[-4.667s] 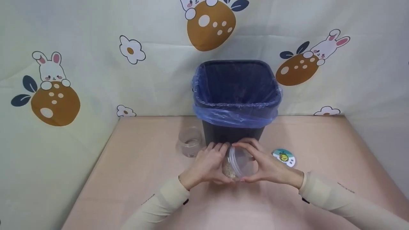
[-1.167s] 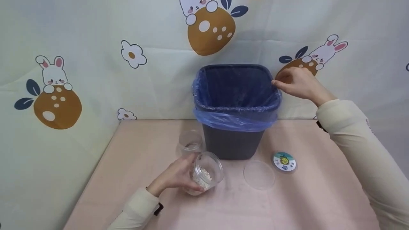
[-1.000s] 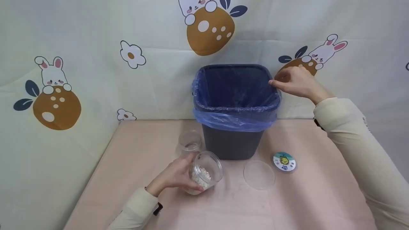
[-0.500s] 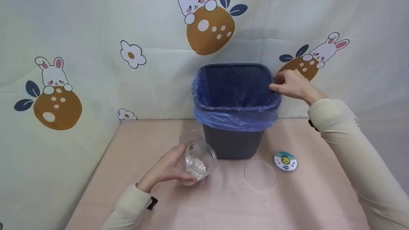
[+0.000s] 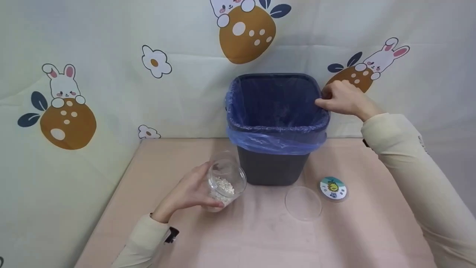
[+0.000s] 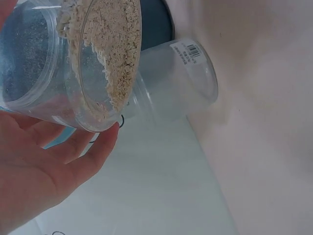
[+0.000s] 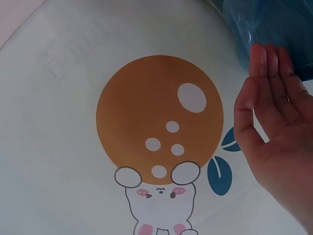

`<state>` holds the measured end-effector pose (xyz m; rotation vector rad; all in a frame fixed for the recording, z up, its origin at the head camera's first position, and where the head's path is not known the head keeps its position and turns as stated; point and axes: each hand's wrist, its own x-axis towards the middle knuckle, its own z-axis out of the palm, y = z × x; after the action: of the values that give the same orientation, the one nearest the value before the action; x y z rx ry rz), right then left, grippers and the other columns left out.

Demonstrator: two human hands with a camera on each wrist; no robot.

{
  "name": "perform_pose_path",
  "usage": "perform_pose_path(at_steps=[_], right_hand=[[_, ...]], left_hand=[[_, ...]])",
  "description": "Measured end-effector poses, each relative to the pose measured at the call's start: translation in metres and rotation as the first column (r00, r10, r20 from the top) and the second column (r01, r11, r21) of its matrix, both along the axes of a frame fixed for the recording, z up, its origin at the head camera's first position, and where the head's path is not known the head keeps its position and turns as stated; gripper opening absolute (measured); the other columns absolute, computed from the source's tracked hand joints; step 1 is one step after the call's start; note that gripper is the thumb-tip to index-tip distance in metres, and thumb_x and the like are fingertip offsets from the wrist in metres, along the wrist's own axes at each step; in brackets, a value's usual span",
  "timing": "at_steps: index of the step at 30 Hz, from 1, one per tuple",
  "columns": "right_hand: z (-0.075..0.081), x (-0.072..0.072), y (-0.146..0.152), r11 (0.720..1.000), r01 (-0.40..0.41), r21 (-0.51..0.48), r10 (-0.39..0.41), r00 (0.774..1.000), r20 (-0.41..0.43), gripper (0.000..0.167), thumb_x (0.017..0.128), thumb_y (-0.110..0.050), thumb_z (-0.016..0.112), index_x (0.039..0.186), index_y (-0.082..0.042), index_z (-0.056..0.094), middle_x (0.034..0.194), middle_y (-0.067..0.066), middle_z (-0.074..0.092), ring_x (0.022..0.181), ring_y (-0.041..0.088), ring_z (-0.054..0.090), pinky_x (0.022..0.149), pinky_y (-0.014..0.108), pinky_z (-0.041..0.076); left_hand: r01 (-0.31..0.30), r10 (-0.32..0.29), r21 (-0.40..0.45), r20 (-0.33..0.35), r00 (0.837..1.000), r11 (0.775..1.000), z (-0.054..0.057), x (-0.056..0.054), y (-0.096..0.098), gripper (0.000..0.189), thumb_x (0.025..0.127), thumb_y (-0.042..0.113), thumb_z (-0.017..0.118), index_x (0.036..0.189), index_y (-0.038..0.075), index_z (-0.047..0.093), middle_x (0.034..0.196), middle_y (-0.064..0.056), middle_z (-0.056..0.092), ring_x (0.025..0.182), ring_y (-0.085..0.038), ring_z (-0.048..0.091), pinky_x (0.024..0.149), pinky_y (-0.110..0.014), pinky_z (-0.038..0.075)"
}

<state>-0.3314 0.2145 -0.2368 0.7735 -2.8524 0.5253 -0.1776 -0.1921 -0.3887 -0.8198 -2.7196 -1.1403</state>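
Observation:
My left hand (image 5: 189, 190) grips a clear plastic jar (image 5: 227, 175), fingers behind and thumb across its front. The jar is lidless and tilted, its mouth facing up and right toward the bin. Pale oat-like flakes (image 6: 115, 54) lie heaped along its lower side and base. My right hand (image 5: 344, 98) holds the right rim of a dark trash bin (image 5: 275, 167) lined with a blue bag (image 5: 275, 141). The thumb lies over the rim; in the right wrist view the fingers (image 7: 271, 73) lie against the bag's outside.
A second clear jar (image 6: 171, 73) with a barcode label stands behind the held one, partly hidden in the head view. A clear round disc (image 5: 303, 203) and a round lid with a printed label (image 5: 333, 188) lie on the pink tabletop (image 5: 275, 238). Patterned cloth (image 5: 193, 93) walls surround it.
Earlier both hands were on the jar; since then the clear disc has come to lie on the table and my right hand has moved to the bin's rim. The jar has shifted left and farther away.

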Motion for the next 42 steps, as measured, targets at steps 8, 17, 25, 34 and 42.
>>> perform_pose_path(at_steps=[8,17,25,34,42], right_hand=[[0.001,0.0,0.0,0.999,-0.016,0.029,0.016,1.0,0.011,0.029,0.089,-0.025,0.059,0.075,-0.001,0.063,0.06,0.003,0.052,0.053,0.019,0.046,0.049,0.032,0.035],[-0.002,-0.001,-0.004,1.0,0.007,0.026,-0.006,1.0,-0.009,0.033,0.09,-0.028,0.056,0.071,-0.002,0.063,0.054,0.001,0.047,0.048,0.018,0.043,0.045,0.031,0.032],[-0.004,0.001,-0.003,0.996,0.082,0.041,-0.082,0.997,0.01,0.035,0.091,-0.031,0.055,0.075,-0.002,0.064,0.057,0.003,0.052,0.053,0.022,0.049,0.047,0.034,0.035],[-0.008,0.002,0.0,0.989,0.149,-0.007,-0.149,0.989,0.001,0.037,0.089,-0.033,0.055,0.086,0.001,0.067,0.078,0.014,0.06,0.077,0.034,0.05,0.059,0.047,0.04],[-0.013,0.001,-0.006,0.987,0.144,-0.072,-0.144,0.99,-0.004,0.034,0.089,-0.03,0.054,0.068,-0.004,0.059,0.054,0.001,0.044,0.052,0.022,0.044,0.047,0.034,0.031]], left_hand=[[-0.019,0.019,0.014,0.028,0.999,1.0,0.01,0.0,-0.001,0.109,0.055,0.038,0.093,0.141,-0.002,0.039,0.131,-0.017,0.055,0.119,-0.034,0.051,0.1,-0.051,0.039],[-0.06,0.06,0.049,0.001,0.998,0.997,0.026,-0.001,-0.011,0.108,0.055,0.037,0.094,0.142,0.0,0.04,0.129,-0.015,0.056,0.118,-0.033,0.052,0.099,-0.05,0.04],[-0.116,0.115,0.135,0.016,0.993,0.984,0.039,-0.006,-0.022,0.105,0.054,0.028,0.095,0.14,0.0,0.042,0.128,-0.016,0.056,0.117,-0.031,0.053,0.097,-0.05,0.041],[-0.13,0.119,0.173,0.076,0.99,0.976,0.044,-0.006,-0.022,0.105,0.06,0.027,0.093,0.144,0.003,0.036,0.133,-0.017,0.051,0.121,-0.034,0.048,0.099,-0.053,0.038],[-0.196,0.198,0.144,0.001,0.98,0.97,0.057,-0.013,-0.017,0.102,0.059,0.026,0.094,0.138,-0.005,0.039,0.132,-0.022,0.049,0.118,-0.039,0.048,0.097,-0.051,0.041]])
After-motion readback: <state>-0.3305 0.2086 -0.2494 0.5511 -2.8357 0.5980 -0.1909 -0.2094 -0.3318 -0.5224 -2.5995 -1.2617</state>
